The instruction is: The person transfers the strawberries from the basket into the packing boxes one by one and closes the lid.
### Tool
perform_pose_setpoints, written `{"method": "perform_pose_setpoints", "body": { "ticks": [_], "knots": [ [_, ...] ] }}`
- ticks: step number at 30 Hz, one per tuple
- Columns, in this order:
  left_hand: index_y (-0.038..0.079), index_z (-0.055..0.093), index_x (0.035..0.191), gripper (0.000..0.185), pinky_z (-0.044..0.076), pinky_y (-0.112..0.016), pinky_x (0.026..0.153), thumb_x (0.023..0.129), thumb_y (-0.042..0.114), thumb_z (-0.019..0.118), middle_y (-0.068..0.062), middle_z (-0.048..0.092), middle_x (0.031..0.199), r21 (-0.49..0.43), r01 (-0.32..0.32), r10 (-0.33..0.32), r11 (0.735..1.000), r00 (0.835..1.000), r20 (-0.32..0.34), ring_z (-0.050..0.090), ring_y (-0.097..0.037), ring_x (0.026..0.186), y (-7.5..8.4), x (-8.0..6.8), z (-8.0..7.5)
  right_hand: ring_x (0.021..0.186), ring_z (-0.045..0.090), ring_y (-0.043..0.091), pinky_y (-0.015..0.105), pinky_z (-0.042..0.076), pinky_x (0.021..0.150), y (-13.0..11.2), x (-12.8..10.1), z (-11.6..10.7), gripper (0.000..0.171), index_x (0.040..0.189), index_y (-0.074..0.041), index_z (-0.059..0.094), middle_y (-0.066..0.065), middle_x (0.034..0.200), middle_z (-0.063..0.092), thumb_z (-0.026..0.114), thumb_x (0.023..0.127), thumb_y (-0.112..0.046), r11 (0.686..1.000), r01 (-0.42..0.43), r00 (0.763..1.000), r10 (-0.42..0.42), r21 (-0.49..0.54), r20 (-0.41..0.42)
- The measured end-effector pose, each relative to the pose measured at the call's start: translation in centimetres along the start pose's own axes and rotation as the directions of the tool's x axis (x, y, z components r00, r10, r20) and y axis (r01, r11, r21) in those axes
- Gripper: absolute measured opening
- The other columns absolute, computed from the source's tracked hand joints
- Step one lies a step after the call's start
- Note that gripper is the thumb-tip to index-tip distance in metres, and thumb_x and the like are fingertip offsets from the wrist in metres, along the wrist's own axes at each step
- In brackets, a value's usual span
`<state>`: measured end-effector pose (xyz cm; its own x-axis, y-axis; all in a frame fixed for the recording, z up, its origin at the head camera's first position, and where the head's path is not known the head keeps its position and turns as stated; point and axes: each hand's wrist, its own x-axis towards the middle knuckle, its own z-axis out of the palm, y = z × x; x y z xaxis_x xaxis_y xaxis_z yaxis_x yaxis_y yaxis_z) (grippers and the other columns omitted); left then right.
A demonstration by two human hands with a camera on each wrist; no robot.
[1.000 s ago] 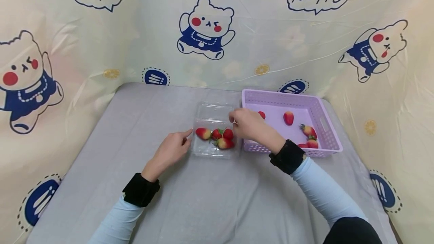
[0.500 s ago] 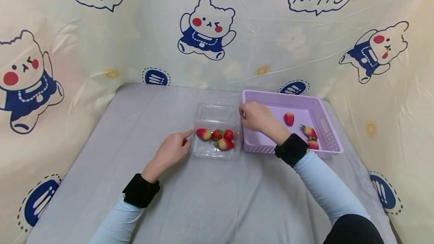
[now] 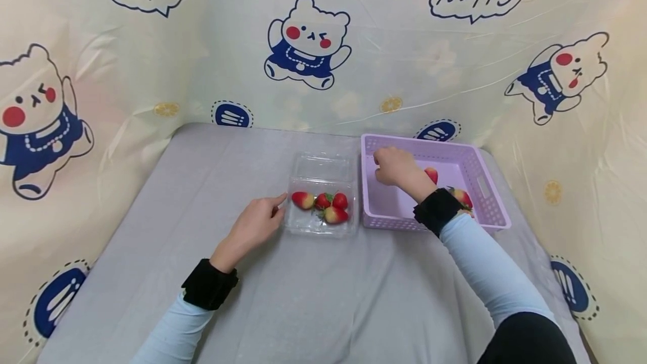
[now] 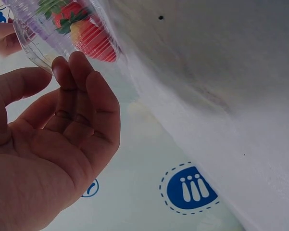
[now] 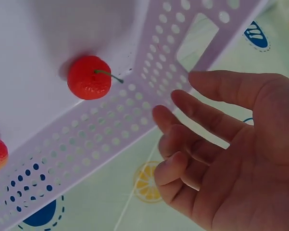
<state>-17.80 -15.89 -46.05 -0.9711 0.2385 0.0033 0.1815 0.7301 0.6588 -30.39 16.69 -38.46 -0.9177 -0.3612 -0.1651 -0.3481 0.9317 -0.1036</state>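
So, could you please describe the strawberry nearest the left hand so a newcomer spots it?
On the grey table stands a clear box, left of the purple basket. Inside, the strawberry is the leftmost of four, nearest the left hand, its pale end pointing right.

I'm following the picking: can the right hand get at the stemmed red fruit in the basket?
Probably yes: the right hand is over the basket, seems to hold nothing, and nothing shows between it and the stemmed fruit.

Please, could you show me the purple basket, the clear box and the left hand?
Purple basket (image 3: 386, 200): head view, bare inner floor.
Clear box (image 3: 322, 169): head view, its far half.
Left hand (image 3: 255, 220): head view, its back.
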Motion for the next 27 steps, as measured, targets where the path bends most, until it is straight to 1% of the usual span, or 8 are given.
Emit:
{"method": "perform_pose_setpoints", "body": {
  "ticks": [7,11,14,18,22,25,27],
  "knots": [
    [-0.004,0.056,0.149,0.047,0.033,-0.027,0.051,0.104,0.008,0.062,0.0,0.039,0.062,0.005,0.016,-0.016,1.0,1.0,0.003,0.038,-0.016,0.054,0.1,0.0,0.0,0.107,0.061,0.039,0.057,0.051,0.09,0.8,0.7,0.1,0.033,0.122,0.003,0.068,0.022,0.118,0.067,0.066,0.093,-0.012,0.998,-0.052,0.997,0.054,-0.033,0.053],
    [-0.003,0.055,0.149,0.047,0.033,-0.027,0.052,0.104,0.008,0.062,-0.001,0.039,0.063,0.005,0.022,-0.022,1.0,1.0,0.009,0.038,-0.016,0.054,0.1,0.0,0.1,0.114,0.06,0.04,0.058,0.05,0.097,1.0,1.1,0.2,0.039,0.13,0.004,0.065,0.024,0.126,0.066,0.068,0.097,-0.017,0.997,-0.057,0.993,0.061,-0.042,0.098],
    [-0.003,0.055,0.15,0.047,0.033,-0.027,0.052,0.104,0.008,0.061,0.0,0.039,0.062,0.006,0.024,-0.024,1.0,1.0,0.012,0.038,-0.016,0.054,0.2,0.1,0.0,0.111,0.06,0.038,0.055,0.05,0.099,1.2,1.2,0.2,0.042,0.133,0.004,0.064,0.023,0.128,0.066,0.07,0.098,-0.018,0.998,-0.057,0.99,0.06,-0.026,0.129],
    [-0.003,0.055,0.15,0.047,0.033,-0.027,0.052,0.104,0.008,0.061,-0.001,0.039,0.062,0.008,0.025,-0.025,1.0,1.0,0.009,0.038,-0.016,0.054,0.2,0.1,-0.1,0.101,0.06,0.037,0.051,0.051,0.092,1.4,1.0,0.0,0.037,0.127,0.006,0.066,0.023,0.12,0.068,0.069,0.096,-0.014,0.999,-0.05,0.989,0.053,-0.021,0.14],
    [-0.004,0.055,0.15,0.047,0.033,-0.027,0.052,0.104,0.008,0.061,-0.001,0.039,0.062,0.012,0.023,-0.023,1.0,1.0,0.01,0.038,-0.016,0.054,0.2,0.1,-0.2,0.096,0.059,0.036,0.048,0.05,0.086,1.6,0.9,0.0,0.035,0.124,0.007,0.067,0.021,0.114,0.067,0.066,0.093,-0.01,0.999,-0.045,0.988,0.048,-0.025,0.148],
    [-0.004,0.055,0.15,0.047,0.032,-0.027,0.052,0.104,0.008,0.061,-0.001,0.039,0.062,0.011,0.024,-0.024,1.0,1.0,0.015,0.037,-0.016,0.054,0.2,0.0,-0.1,0.092,0.058,0.034,0.045,0.048,0.082,1.7,0.8,0.1,0.029,0.118,0.005,0.069,0.019,0.106,0.066,0.065,0.093,-0.009,0.998,-0.048,0.986,0.052,-0.026,0.161],
    [-0.004,0.054,0.15,0.047,0.033,-0.027,0.052,0.104,0.008,0.061,-0.001,0.039,0.062,0.009,0.026,-0.026,1.0,0.999,0.018,0.037,-0.016,0.054,0.2,-0.1,-0.1,0.089,0.057,0.033,0.044,0.047,0.08,1.8,0.8,0.2,0.021,0.11,0.003,0.068,0.017,0.098,0.063,0.063,0.093,-0.008,0.998,-0.047,0.983,0.054,-0.043,0.177]
  ]
}}
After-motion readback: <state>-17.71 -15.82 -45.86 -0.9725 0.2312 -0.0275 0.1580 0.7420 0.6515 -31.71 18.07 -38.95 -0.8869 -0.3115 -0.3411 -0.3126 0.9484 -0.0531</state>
